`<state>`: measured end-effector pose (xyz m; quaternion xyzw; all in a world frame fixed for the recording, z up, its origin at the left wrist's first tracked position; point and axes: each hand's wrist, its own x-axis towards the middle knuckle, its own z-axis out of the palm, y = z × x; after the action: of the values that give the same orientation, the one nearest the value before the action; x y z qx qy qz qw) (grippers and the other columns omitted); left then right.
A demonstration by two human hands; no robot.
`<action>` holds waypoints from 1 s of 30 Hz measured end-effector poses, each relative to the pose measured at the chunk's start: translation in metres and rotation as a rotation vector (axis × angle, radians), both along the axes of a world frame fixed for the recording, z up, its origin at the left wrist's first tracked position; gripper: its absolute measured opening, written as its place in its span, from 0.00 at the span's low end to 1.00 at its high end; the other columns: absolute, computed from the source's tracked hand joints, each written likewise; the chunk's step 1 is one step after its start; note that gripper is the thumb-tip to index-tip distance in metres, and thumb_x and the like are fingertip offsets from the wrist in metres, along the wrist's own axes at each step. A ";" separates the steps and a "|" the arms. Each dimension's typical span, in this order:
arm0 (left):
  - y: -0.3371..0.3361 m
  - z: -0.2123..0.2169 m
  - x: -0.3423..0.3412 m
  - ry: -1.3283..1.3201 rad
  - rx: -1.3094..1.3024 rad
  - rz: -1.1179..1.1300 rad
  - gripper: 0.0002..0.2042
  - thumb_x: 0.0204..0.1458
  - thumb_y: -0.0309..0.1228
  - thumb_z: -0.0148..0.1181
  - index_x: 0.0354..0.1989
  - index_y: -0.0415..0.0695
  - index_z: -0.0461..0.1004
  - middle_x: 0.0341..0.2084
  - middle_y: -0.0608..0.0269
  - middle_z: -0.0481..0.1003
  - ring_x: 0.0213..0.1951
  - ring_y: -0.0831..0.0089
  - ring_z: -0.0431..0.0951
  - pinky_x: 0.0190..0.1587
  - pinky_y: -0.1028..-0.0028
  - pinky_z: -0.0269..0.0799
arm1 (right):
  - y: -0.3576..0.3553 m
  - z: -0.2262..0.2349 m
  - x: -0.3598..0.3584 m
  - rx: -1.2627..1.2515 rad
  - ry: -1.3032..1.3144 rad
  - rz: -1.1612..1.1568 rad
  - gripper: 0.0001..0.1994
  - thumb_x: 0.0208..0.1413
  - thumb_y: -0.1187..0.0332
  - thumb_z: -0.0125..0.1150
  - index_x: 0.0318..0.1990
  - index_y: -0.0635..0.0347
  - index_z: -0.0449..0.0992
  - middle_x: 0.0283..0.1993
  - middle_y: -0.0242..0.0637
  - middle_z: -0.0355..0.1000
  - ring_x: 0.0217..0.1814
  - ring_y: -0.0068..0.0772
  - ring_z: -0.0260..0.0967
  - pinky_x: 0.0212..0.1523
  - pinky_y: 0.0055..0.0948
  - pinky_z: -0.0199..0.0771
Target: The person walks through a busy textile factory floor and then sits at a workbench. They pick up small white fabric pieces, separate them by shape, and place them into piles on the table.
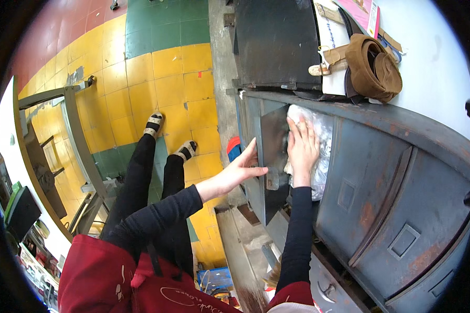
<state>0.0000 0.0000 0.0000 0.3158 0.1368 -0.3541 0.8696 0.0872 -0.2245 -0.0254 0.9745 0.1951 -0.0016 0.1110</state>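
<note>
A grey metal cabinet door (275, 156) stands swung out from its compartment. At its free edge is my left hand (237, 172), with the thumb lapping over the edge and the fingers against the outer face, partly hidden. Inside the compartment sits a clear plastic bag (324, 151) with whitish contents that I cannot make out. My right hand (303, 151) lies flat on this bag, fingers stretched out and pointing away from me.
Closed, rust-marked cabinet doors (368, 172) continue to the right. On the white top (428, 36) lies a rolled brown strap (373, 70). A dark metal panel (277, 41) stands beyond. A desk frame (75, 130) is at left, on the yellow and green tiled floor (141, 78).
</note>
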 end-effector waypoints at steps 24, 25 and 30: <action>-0.013 0.027 0.018 -0.015 -0.011 -0.096 0.48 0.56 0.26 0.61 0.74 0.52 0.27 0.73 0.57 0.41 0.70 0.61 0.50 0.68 0.65 0.51 | -0.071 -0.005 -0.049 0.049 0.117 -0.354 0.22 0.61 0.60 0.56 0.64 0.35 0.67 0.61 0.30 0.67 0.67 0.38 0.60 0.62 0.54 0.55; -0.015 0.025 0.018 -0.021 -0.017 -0.107 0.48 0.56 0.26 0.61 0.74 0.52 0.27 0.73 0.54 0.41 0.71 0.60 0.49 0.68 0.65 0.50 | -0.079 -0.005 -0.043 0.120 0.126 -0.397 0.22 0.61 0.60 0.56 0.63 0.35 0.68 0.60 0.33 0.68 0.66 0.40 0.61 0.60 0.52 0.58; -0.023 0.028 0.024 -0.011 -0.108 -0.126 0.47 0.58 0.23 0.59 0.73 0.54 0.25 0.73 0.49 0.37 0.72 0.60 0.43 0.70 0.64 0.45 | -0.081 -0.004 -0.036 0.885 0.314 -0.809 0.20 0.63 0.64 0.53 0.62 0.46 0.69 0.62 0.46 0.65 0.69 0.47 0.56 0.63 0.42 0.59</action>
<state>0.0241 -0.0232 0.0275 0.2785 0.0925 -0.4134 0.8620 0.0510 -0.3057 -0.0294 0.9131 -0.1935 -0.1061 -0.3430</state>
